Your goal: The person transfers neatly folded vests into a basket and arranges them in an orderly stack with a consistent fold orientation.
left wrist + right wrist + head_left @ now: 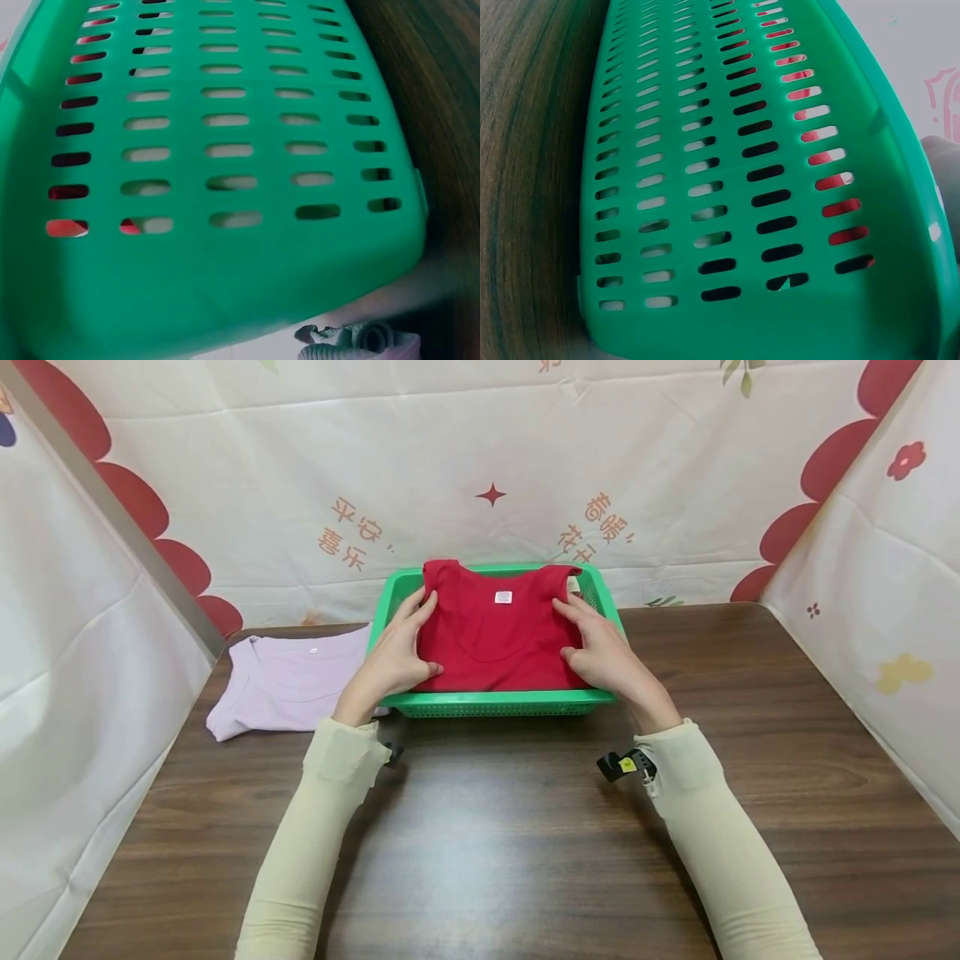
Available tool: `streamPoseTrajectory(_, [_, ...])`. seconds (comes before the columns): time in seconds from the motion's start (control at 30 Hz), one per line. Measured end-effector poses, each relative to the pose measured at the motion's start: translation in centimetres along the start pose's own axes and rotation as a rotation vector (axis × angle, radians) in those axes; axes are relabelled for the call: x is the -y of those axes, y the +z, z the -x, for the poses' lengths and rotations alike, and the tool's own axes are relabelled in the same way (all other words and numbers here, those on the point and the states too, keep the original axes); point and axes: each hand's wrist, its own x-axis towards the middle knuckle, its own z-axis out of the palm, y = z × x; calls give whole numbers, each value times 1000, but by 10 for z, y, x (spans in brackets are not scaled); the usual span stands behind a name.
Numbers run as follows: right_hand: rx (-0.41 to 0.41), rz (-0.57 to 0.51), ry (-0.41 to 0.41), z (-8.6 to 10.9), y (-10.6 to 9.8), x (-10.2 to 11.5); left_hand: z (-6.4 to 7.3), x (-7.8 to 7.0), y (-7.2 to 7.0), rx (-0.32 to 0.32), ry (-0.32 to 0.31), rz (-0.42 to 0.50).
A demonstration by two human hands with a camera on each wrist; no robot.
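Observation:
A folded red tank top [491,647] with a white neck label lies level with the top of a green plastic basket [495,700], its shoulder straps overlapping the back rim. My left hand [397,647] holds the top's left side, thumb on the front, fingers farther back along the edge. Opposite it, my right hand [603,647] grips the right side in the same way. Both wrist views mostly show the basket's slotted wall [225,120], with red cloth [847,206] behind the upper slots. The lower part of the red top is hidden by the basket.
A folded pale lilac tank top [292,681] lies on the brown wooden table [480,852], left of the basket and partly behind my left hand. Patterned white cloth [285,485] hangs behind the table and along both sides. Something pale shows inside the basket's back right corner.

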Motion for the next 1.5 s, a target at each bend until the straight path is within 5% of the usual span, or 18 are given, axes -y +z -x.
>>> streamPoseTrajectory(0.73, [42,50,40,1,4,3,-1,-2,0,54,-22,-51])
streamPoseTrajectory(1.5, [0,96,-16,-1,4,1,-2,-3,2,69,-44,-93])
